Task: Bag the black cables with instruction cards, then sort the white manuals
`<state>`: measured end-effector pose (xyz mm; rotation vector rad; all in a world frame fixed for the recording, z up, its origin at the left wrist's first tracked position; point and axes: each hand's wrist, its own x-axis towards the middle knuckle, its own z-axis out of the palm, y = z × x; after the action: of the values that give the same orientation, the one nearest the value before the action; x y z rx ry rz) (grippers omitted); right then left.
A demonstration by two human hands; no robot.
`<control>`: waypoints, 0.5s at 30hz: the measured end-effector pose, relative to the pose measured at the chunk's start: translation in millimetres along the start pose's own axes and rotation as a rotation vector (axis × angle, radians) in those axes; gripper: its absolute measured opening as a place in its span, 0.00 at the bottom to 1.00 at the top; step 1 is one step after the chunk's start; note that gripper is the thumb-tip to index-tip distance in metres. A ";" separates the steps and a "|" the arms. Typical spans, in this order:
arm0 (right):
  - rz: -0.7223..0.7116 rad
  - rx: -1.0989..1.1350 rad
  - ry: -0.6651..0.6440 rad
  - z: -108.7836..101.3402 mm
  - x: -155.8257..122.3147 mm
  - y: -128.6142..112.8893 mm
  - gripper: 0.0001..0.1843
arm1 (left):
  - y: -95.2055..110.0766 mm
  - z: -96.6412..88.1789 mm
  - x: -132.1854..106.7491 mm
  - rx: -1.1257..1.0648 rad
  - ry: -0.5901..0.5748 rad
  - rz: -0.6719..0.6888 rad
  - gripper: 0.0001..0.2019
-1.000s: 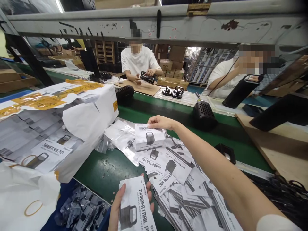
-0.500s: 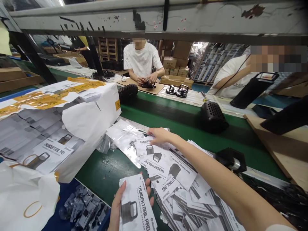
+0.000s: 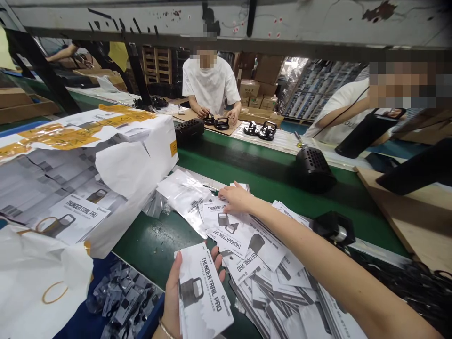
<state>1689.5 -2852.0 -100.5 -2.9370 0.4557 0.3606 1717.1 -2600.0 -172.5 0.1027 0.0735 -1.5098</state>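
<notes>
My left hand [image 3: 173,294], at the bottom centre, is closed around a small stack of white booklets [image 3: 205,292] printed "Thunder Trail Pro" with a speaker picture. The thumb lies along the near edge and the fingers show behind the far edge. Farther up, my right hand [image 3: 237,197] rests on the far end of a loose pile of the same booklets [image 3: 282,282]. Its fingers look bent but apart, touching the top booklet [image 3: 217,214]; the fingertips are partly hidden. Clear plastic bags [image 3: 183,195] lie just left of that hand.
A torn white carton [image 3: 141,160] of booklets stands left, above a blue bin [image 3: 141,325] of bagged cables [image 3: 123,296]. Black speaker bodies [image 3: 312,169] sit on the green conveyor belt [image 3: 243,162]. Opposite, a person [image 3: 212,84] handles black parts; another person [image 3: 339,113] works right.
My left hand has tilted the booklet stack slightly, and more of my wrist shows. My right hand stays at the same part of the pile. The person opposite has spread their hands apart.
</notes>
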 end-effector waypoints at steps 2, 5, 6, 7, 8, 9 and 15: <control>-0.017 -0.020 -0.018 -0.7 -3.1 -1.8 0.20 | 0.5 0.1 -1.4 -0.006 -0.034 0.003 0.32; -0.054 -0.057 -0.019 -4.8 -13.5 -9.3 0.21 | 0.5 0.4 -4.0 -0.006 -0.032 0.012 0.33; -0.100 -0.079 -0.018 -6.1 -18.3 -13.7 0.22 | 0.4 0.7 -4.7 -0.004 -0.019 0.014 0.33; -0.159 -0.117 -0.019 -6.8 -23.2 -19.0 0.23 | 0.2 1.2 -5.1 0.001 -0.003 0.016 0.32; -0.218 -0.175 -0.022 -6.8 -27.8 -24.8 0.24 | 0.0 1.8 -5.4 0.004 0.015 0.021 0.31; -0.268 -0.242 -0.029 -6.0 -31.7 -30.8 0.24 | -0.4 2.5 -5.4 0.008 0.034 0.029 0.30; -0.302 -0.404 -0.060 14.5 -33.5 -58.2 0.10 | -3.3 5.2 -5.7 0.025 0.138 0.094 0.27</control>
<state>1673.7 -2785.2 -99.5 -3.2975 -0.0855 0.5536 1713.4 -2595.1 -166.8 0.2278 0.1580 -1.4089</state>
